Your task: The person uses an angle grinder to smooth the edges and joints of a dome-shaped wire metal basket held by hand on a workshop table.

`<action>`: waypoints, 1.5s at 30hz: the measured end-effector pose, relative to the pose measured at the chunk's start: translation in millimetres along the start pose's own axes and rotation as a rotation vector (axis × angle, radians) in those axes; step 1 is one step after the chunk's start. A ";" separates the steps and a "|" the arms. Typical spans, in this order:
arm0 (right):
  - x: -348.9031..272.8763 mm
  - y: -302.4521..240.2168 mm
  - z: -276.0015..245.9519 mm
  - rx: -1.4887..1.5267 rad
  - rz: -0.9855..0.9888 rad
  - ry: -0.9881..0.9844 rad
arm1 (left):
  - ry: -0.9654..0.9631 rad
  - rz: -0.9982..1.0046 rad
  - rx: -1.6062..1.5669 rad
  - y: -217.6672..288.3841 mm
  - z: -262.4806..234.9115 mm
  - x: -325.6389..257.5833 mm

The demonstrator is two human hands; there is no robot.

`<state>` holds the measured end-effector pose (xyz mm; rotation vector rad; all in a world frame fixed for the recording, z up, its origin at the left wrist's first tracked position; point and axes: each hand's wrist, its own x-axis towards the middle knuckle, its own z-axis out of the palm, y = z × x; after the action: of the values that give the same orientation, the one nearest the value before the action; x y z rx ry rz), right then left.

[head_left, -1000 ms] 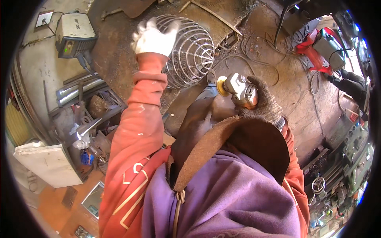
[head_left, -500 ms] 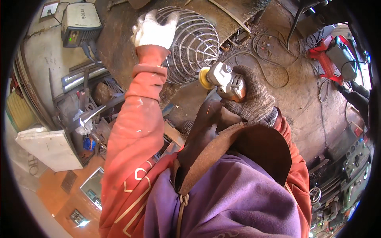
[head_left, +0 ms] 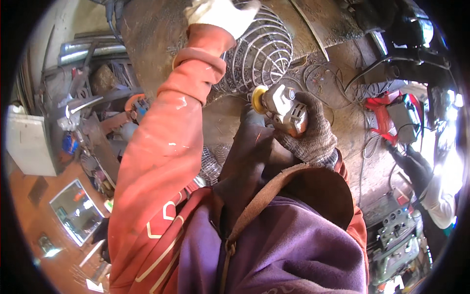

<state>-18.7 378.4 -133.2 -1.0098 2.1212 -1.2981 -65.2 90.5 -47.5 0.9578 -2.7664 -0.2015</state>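
Observation:
My left hand, in a white glove, reaches to the far side and is cut by the upper edge. It is closed at the rim of a round cage of metal wire rings, its thumb stretched over the wires. Most of its fingers are out of view. My right hand, in a grey knit glove, is wrapped round the body of an angle grinder. The grinder's yellow disc faces left, just on the near side of the cage. Whether disc and cage touch, I cannot tell.
Cables loop over the floor right of the cage. Beyond them stands a red and grey machine. Another person's dark glove and pale sleeve show at far right. Scrap and tools crowd the left, above a framed mirror.
The view has shifted, so cage, cables and red machine sit lower or further across. My left hand is now nearer the upper edge. The other person's arm shows more. The grinder stays in my right hand.

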 end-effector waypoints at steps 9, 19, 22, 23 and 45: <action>9.1 -2.6 -10.5 0.083 0.149 -0.064 | -0.002 0.018 -0.019 -7.2 17.3 4.9; 16.8 -6.4 -28.6 -0.013 0.096 -0.141 | 0.020 -0.008 -0.065 -18.7 13.8 2.6; 18.9 -6.9 -31.2 -0.003 0.097 -0.120 | 0.013 0.007 -0.089 -16.5 25.0 5.3; 21.9 -11.3 -32.1 -0.018 0.077 -0.118 | 0.004 0.004 -0.087 -15.6 23.2 5.3; 19.0 -12.5 -38.9 0.067 0.118 -0.130 | 0.046 0.014 -0.083 -18.3 21.7 3.5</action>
<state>-53.2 381.7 -104.5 -0.9023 1.9947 -1.2054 -62.1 75.3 -71.7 0.9114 -2.6989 -0.2857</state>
